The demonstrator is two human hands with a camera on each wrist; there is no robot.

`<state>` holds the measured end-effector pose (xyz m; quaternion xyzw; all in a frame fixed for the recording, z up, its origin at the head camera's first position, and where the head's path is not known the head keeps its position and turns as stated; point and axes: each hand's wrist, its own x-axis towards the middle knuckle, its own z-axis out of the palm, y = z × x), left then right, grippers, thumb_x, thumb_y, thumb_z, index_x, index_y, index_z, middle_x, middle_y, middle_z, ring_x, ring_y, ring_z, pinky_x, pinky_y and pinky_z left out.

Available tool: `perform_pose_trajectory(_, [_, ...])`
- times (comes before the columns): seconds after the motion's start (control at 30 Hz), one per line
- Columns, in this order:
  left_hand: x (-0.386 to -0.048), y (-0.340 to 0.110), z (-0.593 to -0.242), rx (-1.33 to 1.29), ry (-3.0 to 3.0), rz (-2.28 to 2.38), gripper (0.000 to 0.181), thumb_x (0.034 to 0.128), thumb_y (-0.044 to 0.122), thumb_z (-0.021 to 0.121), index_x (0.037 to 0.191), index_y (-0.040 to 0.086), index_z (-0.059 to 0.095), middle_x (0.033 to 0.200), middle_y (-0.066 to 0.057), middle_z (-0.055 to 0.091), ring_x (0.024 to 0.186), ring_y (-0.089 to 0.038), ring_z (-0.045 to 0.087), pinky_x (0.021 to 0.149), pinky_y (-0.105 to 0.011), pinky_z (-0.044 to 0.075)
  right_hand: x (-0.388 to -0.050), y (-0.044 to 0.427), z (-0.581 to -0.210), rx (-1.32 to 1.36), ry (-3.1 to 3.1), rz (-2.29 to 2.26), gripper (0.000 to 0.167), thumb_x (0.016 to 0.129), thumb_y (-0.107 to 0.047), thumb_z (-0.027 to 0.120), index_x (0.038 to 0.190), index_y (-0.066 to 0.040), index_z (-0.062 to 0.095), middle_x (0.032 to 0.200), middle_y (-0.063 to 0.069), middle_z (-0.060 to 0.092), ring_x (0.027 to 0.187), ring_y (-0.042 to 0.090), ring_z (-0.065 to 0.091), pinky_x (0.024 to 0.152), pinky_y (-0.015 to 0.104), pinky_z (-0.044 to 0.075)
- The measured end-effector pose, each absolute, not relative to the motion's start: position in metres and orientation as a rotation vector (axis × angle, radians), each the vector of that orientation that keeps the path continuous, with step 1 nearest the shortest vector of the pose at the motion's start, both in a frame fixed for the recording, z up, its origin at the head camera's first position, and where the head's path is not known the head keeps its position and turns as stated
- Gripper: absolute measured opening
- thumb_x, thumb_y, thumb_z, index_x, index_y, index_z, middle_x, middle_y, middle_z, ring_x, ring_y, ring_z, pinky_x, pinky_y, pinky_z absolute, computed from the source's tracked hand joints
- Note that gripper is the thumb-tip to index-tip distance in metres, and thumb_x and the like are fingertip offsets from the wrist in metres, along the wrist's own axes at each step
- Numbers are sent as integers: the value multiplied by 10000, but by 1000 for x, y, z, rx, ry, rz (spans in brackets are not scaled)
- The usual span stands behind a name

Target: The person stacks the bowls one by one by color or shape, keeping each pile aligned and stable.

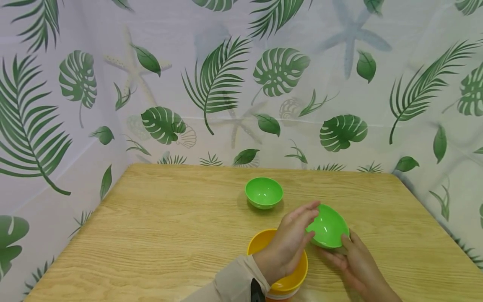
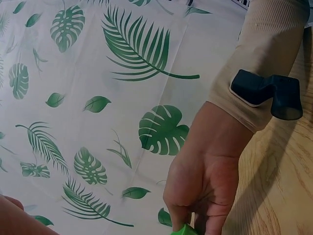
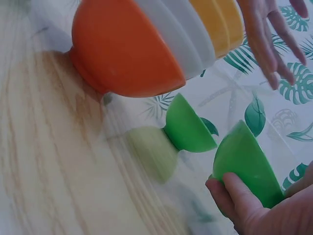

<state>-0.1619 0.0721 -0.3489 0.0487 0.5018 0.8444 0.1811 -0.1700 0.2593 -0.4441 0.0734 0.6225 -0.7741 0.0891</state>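
My right hand point(image 1: 356, 260) holds a green bowl point(image 1: 327, 226) by its right side, tilted, above the table right of a bowl stack. In the right wrist view, fingers point(image 3: 239, 196) press against its outside. My left hand point(image 1: 288, 239) is raised over the stack, its fingers extended beside the bowl's left rim; whether they touch it I cannot tell. A green corner point(image 2: 185, 230) shows below the left hand point(image 2: 205, 181) in the left wrist view. The stack has a yellow bowl point(image 1: 260, 241) on top, partly hidden by the left hand, with white bowls point(image 3: 183, 29) and an orange bowl point(image 3: 124, 51) beneath.
A second green bowl point(image 1: 264, 193) stands upright on the wooden table point(image 1: 158, 230), behind the stack. Leaf-patterned cloth point(image 1: 234, 84) hangs along the table's back and sides. A dark device point(image 2: 269, 93) sits on the left sleeve's cuff.
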Motion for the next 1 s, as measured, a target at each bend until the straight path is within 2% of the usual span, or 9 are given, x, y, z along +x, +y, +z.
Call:
perform_pose_trajectory(0.1, [-163, 73, -350, 112, 1424, 2431, 373, 952, 174, 520, 1311, 82, 561, 1456, -59, 430, 1414, -296, 256, 1148, -554, 181, -168, 263, -442, 200, 1838, -2343, 537, 1057, -197, 91, 1501, -20, -154, 1496, 290, 168, 1040, 90, 618, 988, 346, 459])
perform_pose_trajectory(0.13, [-163, 74, -350, 103, 1427, 2445, 379, 948, 171, 524, 1313, 78, 559, 1459, -63, 427, 1421, -296, 245, 1149, -557, 172, -168, 264, -441, 191, 1829, -2361, 536, 1057, -193, 95, 1503, -23, -151, 1461, 262, 251, 1033, 99, 624, 985, 349, 462])
perform_pose_trajectory(0.23, [-164, 74, -350, 81, 1446, 2451, 396, 948, 172, 526, 1334, 86, 538, 1472, -63, 411, 1424, -300, 240, 1147, -554, 182, -167, 267, -436, 154, 1781, -2410, 539, 1058, -187, 108, 1506, -39, -155, 1316, 76, 469, 1016, 136, 645, 975, 349, 471])
perform_pose_trajectory(0.33, [-164, 74, -350, 65, 1456, 2439, 442, 956, 170, 517, 1387, 86, 478, 1505, -86, 358, 1428, -306, 228, 1144, -546, 199, -165, 269, -431, 110, 1739, -2438, 557, 1062, -210, 146, 1513, -58, -144, 1120, -112, 591, 1008, 162, 659, 960, 341, 483])
perform_pose_trajectory(0.53, [-164, 76, -350, 88, 1468, 2415, 542, 982, 175, 477, 1486, 74, 305, 1565, -106, 226, 1445, -310, 164, 1147, -555, 171, -161, 264, -421, 14, 1713, -2454, 588, 1066, -253, 202, 1523, -78, -123, 1123, -128, 623, 1029, 181, 659, 948, 335, 495])
perform_pose_trajectory(0.7, [-164, 77, -349, 95, 1402, 2420, 588, 994, 184, 464, 1518, 86, 217, 1576, -123, 188, 1443, -324, 170, 1101, -655, 172, -158, 258, -417, -12, 1800, -2403, 593, 1067, -274, 210, 1525, -67, -106, 1175, -151, 562, 1051, 130, 641, 949, 320, 493])
perform_pose_trajectory(0.8, [-164, 76, -350, 96, 1379, 2430, 582, 987, 129, 474, 1515, 92, 232, 1566, -152, 196, 1424, -350, 217, 1068, -674, 227, -155, 255, -415, -28, 1836, -2380, 600, 1066, -291, 210, 1524, -63, -103, 1237, -128, 496, 1069, 108, 628, 956, 311, 485])
perform_pose_trajectory(1.0, [-165, 73, -355, 177, 1484, 2399, 611, 950, -45, 484, 1502, 124, 283, 1552, -139, 230, 1354, -359, 350, 1008, -571, 398, -149, 249, -413, -107, 1857, -2365, 634, 1063, -307, 287, 1529, -42, -52, 1261, -148, 499, 1083, 131, 627, 938, 304, 499])
